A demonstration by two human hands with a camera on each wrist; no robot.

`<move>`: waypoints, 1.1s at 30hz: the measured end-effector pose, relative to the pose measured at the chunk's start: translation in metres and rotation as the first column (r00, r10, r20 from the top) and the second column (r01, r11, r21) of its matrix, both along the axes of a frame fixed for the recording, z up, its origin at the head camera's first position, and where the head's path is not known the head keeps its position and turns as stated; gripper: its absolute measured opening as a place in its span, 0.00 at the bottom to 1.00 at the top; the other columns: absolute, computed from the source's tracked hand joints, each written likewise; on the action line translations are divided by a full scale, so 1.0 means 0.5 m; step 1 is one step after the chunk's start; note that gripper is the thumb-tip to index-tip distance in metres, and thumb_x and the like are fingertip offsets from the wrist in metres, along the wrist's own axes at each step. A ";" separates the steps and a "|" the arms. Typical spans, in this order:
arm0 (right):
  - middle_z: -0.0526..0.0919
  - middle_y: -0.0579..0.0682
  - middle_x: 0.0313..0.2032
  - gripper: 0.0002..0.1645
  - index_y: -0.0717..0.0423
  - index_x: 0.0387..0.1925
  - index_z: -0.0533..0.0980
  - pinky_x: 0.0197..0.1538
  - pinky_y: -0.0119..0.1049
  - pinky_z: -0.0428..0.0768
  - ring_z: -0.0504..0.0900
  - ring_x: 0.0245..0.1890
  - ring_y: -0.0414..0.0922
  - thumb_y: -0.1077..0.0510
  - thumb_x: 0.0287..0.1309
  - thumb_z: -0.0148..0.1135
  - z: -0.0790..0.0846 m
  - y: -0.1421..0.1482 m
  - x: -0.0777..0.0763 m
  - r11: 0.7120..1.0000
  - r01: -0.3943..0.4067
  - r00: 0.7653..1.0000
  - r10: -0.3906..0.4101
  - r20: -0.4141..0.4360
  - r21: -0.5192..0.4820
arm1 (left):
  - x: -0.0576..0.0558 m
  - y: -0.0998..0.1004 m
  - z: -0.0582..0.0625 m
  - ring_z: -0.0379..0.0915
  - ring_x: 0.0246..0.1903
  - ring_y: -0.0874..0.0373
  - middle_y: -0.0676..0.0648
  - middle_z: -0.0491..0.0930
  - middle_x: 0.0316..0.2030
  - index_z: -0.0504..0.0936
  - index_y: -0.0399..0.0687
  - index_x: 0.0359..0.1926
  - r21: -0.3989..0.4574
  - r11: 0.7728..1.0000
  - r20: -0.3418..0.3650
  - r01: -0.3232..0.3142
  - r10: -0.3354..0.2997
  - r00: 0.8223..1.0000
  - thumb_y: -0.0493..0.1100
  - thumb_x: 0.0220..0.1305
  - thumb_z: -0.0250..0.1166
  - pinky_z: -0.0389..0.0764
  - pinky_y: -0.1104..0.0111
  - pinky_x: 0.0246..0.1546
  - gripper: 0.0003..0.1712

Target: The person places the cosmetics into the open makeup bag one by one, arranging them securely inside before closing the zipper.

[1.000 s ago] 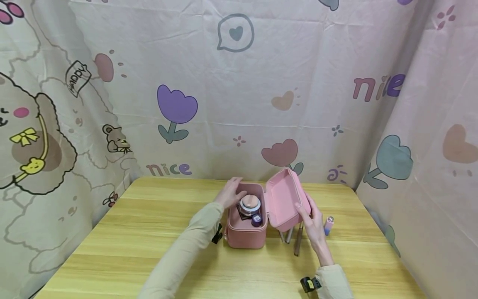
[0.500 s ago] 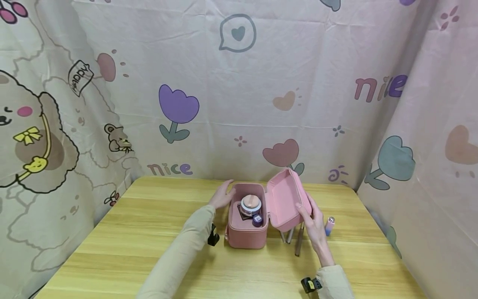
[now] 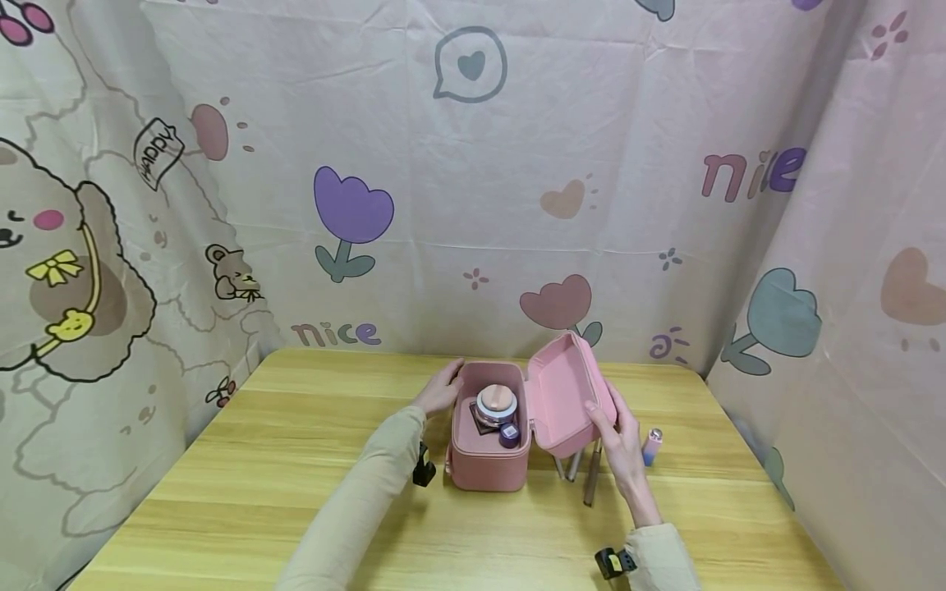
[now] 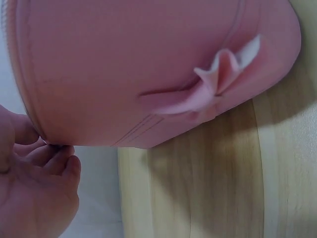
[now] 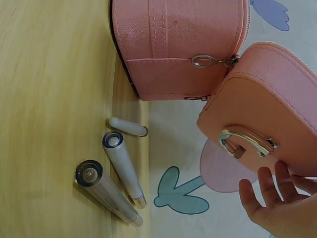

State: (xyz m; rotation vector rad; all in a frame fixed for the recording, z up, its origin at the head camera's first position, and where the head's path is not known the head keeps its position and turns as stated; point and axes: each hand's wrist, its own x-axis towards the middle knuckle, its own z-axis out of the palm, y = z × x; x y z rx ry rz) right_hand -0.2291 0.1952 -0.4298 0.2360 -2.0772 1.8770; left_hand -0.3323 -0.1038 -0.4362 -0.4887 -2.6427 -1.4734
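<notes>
L grip [image 3: 438,391] is pinched on the rim of the pink case [image 3: 489,472], which sits just right of it on the bench [image 3: 310,443]. R grip [image 3: 619,435] is clamped on the open lid [image 3: 565,396], w/ 3 slim tubes [image 3: 592,480] just L of it.

The patterned cloth [image 3: 473,164] reads "nice" twice and bears "Happy" on a printed flag [image 3: 158,153].
</notes>
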 end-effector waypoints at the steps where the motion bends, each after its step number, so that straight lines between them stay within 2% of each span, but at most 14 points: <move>1: 0.68 0.71 0.68 0.36 0.60 0.76 0.57 0.50 0.18 0.80 0.78 0.49 0.25 0.59 0.71 0.52 0.000 0.000 0.000 1.000 0.000 1.000 0.000 -0.001 0.000 | 0.000 0.001 0.000 0.59 0.71 0.30 0.23 0.64 0.69 0.60 0.20 0.69 -0.003 1.000 0.001 -0.002 0.002 1.000 0.30 0.73 0.45 0.59 0.44 0.75 0.27; 13: 0.68 0.71 0.69 0.36 0.59 0.77 0.56 0.50 0.19 0.80 0.78 0.49 0.24 0.58 0.72 0.52 0.001 -0.001 0.001 1.000 -0.004 1.000 0.004 0.005 0.003 | 0.003 0.005 0.001 0.61 0.70 0.31 0.24 0.66 0.68 0.63 0.23 0.69 -0.034 0.999 0.006 -0.040 0.040 0.999 0.30 0.73 0.46 0.62 0.45 0.74 0.26; 17: 0.67 0.70 0.69 0.37 0.59 0.77 0.55 0.50 0.19 0.80 0.79 0.49 0.24 0.58 0.72 0.51 0.002 0.000 0.001 1.000 -0.010 1.000 0.010 0.015 -0.001 | -0.001 -0.002 -0.003 0.62 0.69 0.30 0.24 0.67 0.67 0.64 0.23 0.68 -0.001 1.000 -0.005 -0.011 0.011 1.000 0.32 0.72 0.49 0.64 0.44 0.73 0.27; 19: 0.67 0.69 0.70 0.36 0.58 0.77 0.55 0.51 0.19 0.79 0.78 0.49 0.25 0.57 0.73 0.50 0.003 0.000 0.001 1.000 -0.012 1.000 0.012 0.021 -0.001 | -0.019 -0.012 -0.024 0.62 0.70 0.31 0.24 0.67 0.67 0.64 0.24 0.69 0.037 0.999 -0.013 0.024 -0.024 1.000 0.35 0.73 0.50 0.64 0.46 0.73 0.28; 20: 0.66 0.69 0.70 0.36 0.58 0.78 0.55 0.52 0.18 0.79 0.78 0.50 0.25 0.57 0.73 0.50 0.004 -0.001 0.001 1.000 -0.015 1.000 0.015 0.024 -0.002 | -0.023 -0.017 -0.030 0.63 0.70 0.33 0.26 0.67 0.68 0.64 0.25 0.70 0.036 0.998 -0.039 0.045 -0.043 0.998 0.36 0.73 0.50 0.65 0.47 0.74 0.28; 24: 0.64 0.68 0.72 0.35 0.59 0.78 0.54 0.55 0.16 0.75 0.77 0.52 0.26 0.56 0.74 0.47 0.008 -0.002 0.000 1.000 -0.027 0.999 0.027 0.035 -0.001 | -0.122 -0.048 -0.144 0.70 0.68 0.43 0.30 0.69 0.68 0.62 0.32 0.73 0.017 0.996 -0.111 0.091 -0.089 0.990 0.43 0.77 0.49 0.76 0.63 0.67 0.29; 26: 0.63 0.67 0.73 0.35 0.59 0.78 0.53 0.57 0.15 0.73 0.76 0.53 0.25 0.55 0.75 0.46 0.010 -0.003 0.000 0.999 -0.035 0.998 0.036 0.048 -0.005 | -0.156 -0.058 -0.183 0.72 0.67 0.47 0.32 0.69 0.69 0.62 0.35 0.73 0.016 0.994 -0.121 0.107 -0.104 0.987 0.45 0.78 0.49 0.79 0.69 0.62 0.30; 27: 0.63 0.67 0.73 0.35 0.60 0.78 0.52 0.57 0.15 0.72 0.75 0.53 0.25 0.55 0.75 0.45 0.011 -0.003 0.000 0.999 -0.037 0.998 0.038 0.054 -0.008 | -0.171 -0.064 -0.201 0.72 0.67 0.47 0.32 0.69 0.69 0.61 0.35 0.74 0.039 0.992 -0.099 0.118 -0.114 0.988 0.46 0.78 0.50 0.80 0.69 0.61 0.31; 28: 0.63 0.67 0.73 0.35 0.60 0.78 0.52 0.57 0.15 0.71 0.75 0.53 0.25 0.54 0.75 0.45 0.012 -0.004 0.001 0.999 -0.038 0.997 0.038 0.063 -0.012 | -0.168 -0.065 -0.196 0.71 0.68 0.46 0.32 0.68 0.70 0.61 0.36 0.74 0.069 0.990 -0.070 0.127 -0.122 0.990 0.45 0.77 0.51 0.79 0.67 0.63 0.31; 30: 0.61 0.66 0.74 0.36 0.60 0.78 0.51 0.59 0.16 0.69 0.73 0.54 0.25 0.53 0.76 0.44 0.013 -0.003 0.002 0.999 -0.034 0.996 0.036 0.083 -0.016 | -0.157 -0.066 -0.184 0.69 0.69 0.45 0.33 0.66 0.72 0.60 0.37 0.75 0.102 0.983 -0.055 0.150 -0.145 0.988 0.46 0.77 0.51 0.78 0.65 0.65 0.32; 31: 0.61 0.65 0.74 0.36 0.59 0.78 0.51 0.61 0.17 0.68 0.73 0.55 0.26 0.53 0.76 0.44 0.013 -0.003 0.002 0.999 -0.030 0.995 0.032 0.095 -0.016 | -0.147 -0.063 -0.171 0.67 0.70 0.43 0.32 0.65 0.72 0.58 0.35 0.75 0.112 0.983 -0.019 0.144 -0.143 0.990 0.44 0.77 0.51 0.77 0.61 0.67 0.32; 32: 0.60 0.65 0.75 0.36 0.59 0.78 0.51 0.65 0.21 0.67 0.72 0.57 0.28 0.53 0.76 0.43 0.013 -0.003 0.002 1.000 -0.026 0.994 0.028 0.105 -0.014 | -0.139 -0.059 -0.166 0.67 0.70 0.42 0.32 0.64 0.72 0.58 0.34 0.75 0.100 0.987 -0.014 0.128 -0.127 0.992 0.42 0.77 0.50 0.76 0.60 0.68 0.31; 33: 0.59 0.65 0.75 0.36 0.60 0.79 0.50 0.69 0.26 0.66 0.72 0.60 0.32 0.53 0.76 0.43 0.013 -0.003 0.003 1.000 -0.024 0.993 0.025 0.112 -0.012 | -0.142 -0.061 -0.171 0.66 0.71 0.43 0.33 0.63 0.73 0.57 0.35 0.76 0.112 0.984 -0.012 0.140 -0.140 0.990 0.42 0.77 0.50 0.75 0.60 0.69 0.32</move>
